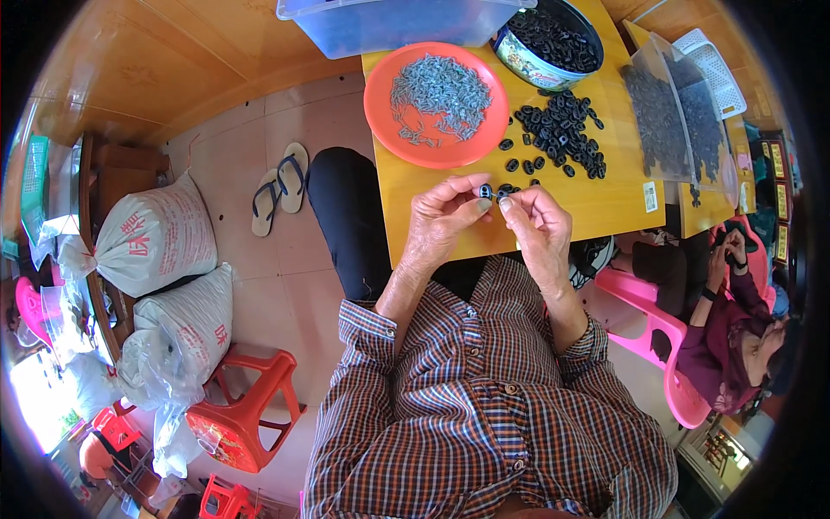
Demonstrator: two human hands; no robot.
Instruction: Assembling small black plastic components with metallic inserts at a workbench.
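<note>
Over the near edge of the wooden table (415,227), my two hands meet at the fingertips. My left hand (441,216) pinches a small black oval piece with two holes (486,190) between thumb and fingers. Against that piece my right hand (540,227) is closed in a pinch too; whatever lies between its fingertips is too small to name. Just beyond them is a loose pile of black oval pieces (564,128), with a few strays beside my fingers. A round orange plate (380,117) carries a heap of tiny grey metal spring-like pieces (443,93).
A round tin (536,67) of black pieces and a bluish plastic bin (389,30) stand at the back. Clear containers (661,112) are at right, where another person (722,337) sits on a pink chair (670,346). Sacks (160,233), sandals (278,190) and a red stool (251,406) are left.
</note>
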